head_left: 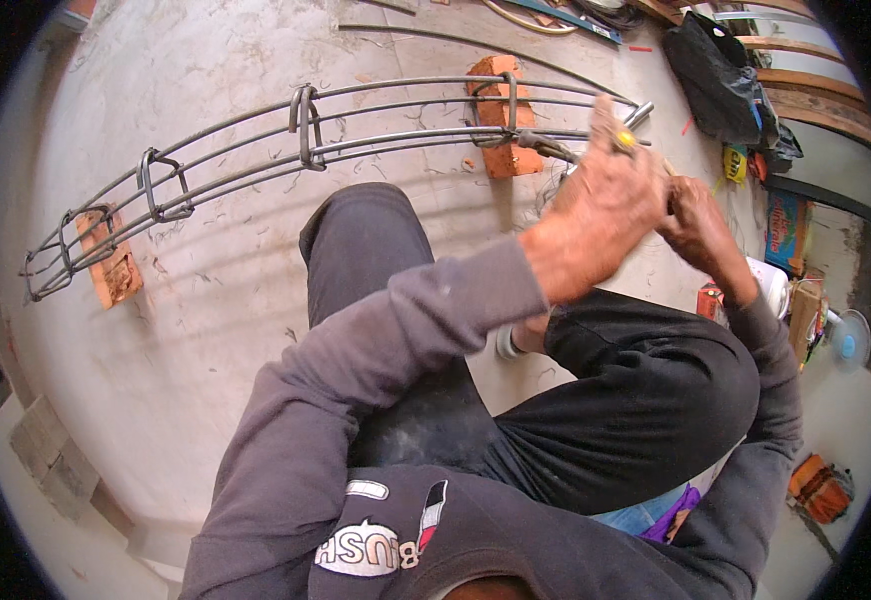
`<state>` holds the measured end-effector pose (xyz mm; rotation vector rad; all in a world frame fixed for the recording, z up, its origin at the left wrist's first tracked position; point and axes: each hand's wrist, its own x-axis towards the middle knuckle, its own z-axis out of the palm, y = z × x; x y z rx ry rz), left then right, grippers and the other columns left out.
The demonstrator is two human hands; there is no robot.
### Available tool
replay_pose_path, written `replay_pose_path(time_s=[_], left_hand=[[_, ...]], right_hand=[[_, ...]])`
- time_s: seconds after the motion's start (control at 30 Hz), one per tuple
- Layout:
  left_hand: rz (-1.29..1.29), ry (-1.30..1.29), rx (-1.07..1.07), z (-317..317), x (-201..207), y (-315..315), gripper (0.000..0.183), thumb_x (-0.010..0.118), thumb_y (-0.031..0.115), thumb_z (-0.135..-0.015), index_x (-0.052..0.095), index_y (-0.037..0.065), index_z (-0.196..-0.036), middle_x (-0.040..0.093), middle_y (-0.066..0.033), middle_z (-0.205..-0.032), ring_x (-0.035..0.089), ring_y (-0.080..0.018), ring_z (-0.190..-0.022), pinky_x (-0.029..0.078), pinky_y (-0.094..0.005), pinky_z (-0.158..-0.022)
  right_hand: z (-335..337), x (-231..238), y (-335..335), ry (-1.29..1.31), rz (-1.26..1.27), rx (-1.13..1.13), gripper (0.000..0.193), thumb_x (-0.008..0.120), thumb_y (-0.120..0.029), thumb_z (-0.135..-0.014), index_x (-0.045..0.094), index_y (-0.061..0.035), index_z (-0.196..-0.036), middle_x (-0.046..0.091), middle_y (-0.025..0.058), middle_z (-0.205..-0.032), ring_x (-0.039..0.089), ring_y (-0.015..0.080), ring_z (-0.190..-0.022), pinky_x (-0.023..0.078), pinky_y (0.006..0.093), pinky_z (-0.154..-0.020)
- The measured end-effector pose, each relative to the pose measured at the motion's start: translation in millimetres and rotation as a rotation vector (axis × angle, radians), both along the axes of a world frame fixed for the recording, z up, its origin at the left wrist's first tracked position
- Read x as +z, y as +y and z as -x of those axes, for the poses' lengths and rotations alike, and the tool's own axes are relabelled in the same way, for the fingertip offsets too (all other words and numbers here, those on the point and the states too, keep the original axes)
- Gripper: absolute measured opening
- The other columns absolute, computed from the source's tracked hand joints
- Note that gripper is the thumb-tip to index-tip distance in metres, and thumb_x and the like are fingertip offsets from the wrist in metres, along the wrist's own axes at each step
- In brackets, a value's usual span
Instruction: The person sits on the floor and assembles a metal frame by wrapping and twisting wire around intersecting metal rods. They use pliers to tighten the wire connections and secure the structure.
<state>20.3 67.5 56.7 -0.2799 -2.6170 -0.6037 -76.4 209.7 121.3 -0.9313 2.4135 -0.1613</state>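
Note:
A long cage of steel bars (226, 165) with rectangular stirrups (309, 127) stretches across the floor ahead of me, raised on bricks. My left hand (601, 205), with a yellow-topped ring, is at the cage's right end, its fingers mostly curled. Beside it, my right hand (698, 225) is closed, thumb side toward the left. What either hand grips is hidden. A dark jaw-like tool head (546, 147), perhaps pincers, meets the bars beside the right stirrup and leads toward my left hand. Just above that hand shows a short shiny metal tube (640, 115).
One orange brick (512, 160) supports the cage's right part, another brick (113, 265) its left end. Black plastic bags (716, 80) and wooden planks (816, 95) are at the far right. A fan (849, 340) stands at the right. Loose wire bits litter the floor (226, 340).

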Motion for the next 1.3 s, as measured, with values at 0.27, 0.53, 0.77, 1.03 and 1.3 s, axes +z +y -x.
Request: replay_pose_path(time_s=[0.27,0.53,0.77,1.03,1.3], left_hand=[[-0.384,0.276,0.022,-19,6,-15,0.051,0.067,0.023,-0.076,0.058,0.002,-0.122,0.055,-0.0208,-0.123,0.05,-0.0401,-0.124,0.031,-0.056,-0.112],[-0.385,0.181,0.239,-15,-8,-40,0.029,0.075,0.019,-0.078,0.063,0.002,-0.098,0.059,-0.0171,-0.107,0.064,-0.0311,-0.076,0.051,-0.0409,-0.066],[-0.649,-0.197,-0.14,-16,-50,-48,0.04,0.073,0.029,-0.083,0.065,0.0,-0.109,0.065,-0.0208,-0.087,0.064,-0.0375,-0.083,0.05,-0.0453,-0.071],[-0.609,-0.308,-0.252,-8,-69,-35,0.028,0.065,0.024,-0.09,0.065,-0.001,-0.104,0.067,-0.0232,-0.089,0.064,-0.0409,-0.084,0.051,-0.0457,-0.074],[-1.259,-0.247,-0.154,-3,-50,-50,0.029,0.055,0.023,-0.101,0.061,-0.004,-0.11,0.066,-0.0098,-0.082,0.065,-0.0134,-0.073,0.053,-0.0278,-0.064]], right_hand=[[2,-29,22,-1.137,-0.149,-0.527,0.019,0.056,-0.015,-0.086,0.059,-0.0015,-0.098,0.061,0.0079,-0.066,0.06,0.017,-0.046,0.046,0.0276,-0.039],[10,-16,42,-0.98,0.013,-0.405,0.036,0.058,-0.018,-0.068,0.061,0.0056,-0.094,0.061,0.0092,-0.062,0.057,0.0153,-0.045,0.047,0.0253,-0.043],[-6,-27,45,-0.965,0.078,-0.371,0.034,0.054,-0.014,-0.069,0.064,0.0053,-0.095,0.062,0.0083,-0.065,0.057,0.0118,-0.051,0.047,0.0243,-0.046],[-18,-47,43,-0.47,0.105,0.041,0.043,0.056,-0.001,-0.079,0.063,-0.0039,-0.121,0.064,0.0064,-0.077,0.062,0.0158,-0.069,0.051,0.0327,-0.067],[-37,-84,33,0.188,0.073,0.732,0.047,0.059,-0.019,-0.086,0.055,-0.0184,-0.133,0.062,0.0039,-0.092,0.064,0.0222,-0.087,0.052,0.0368,-0.085]])
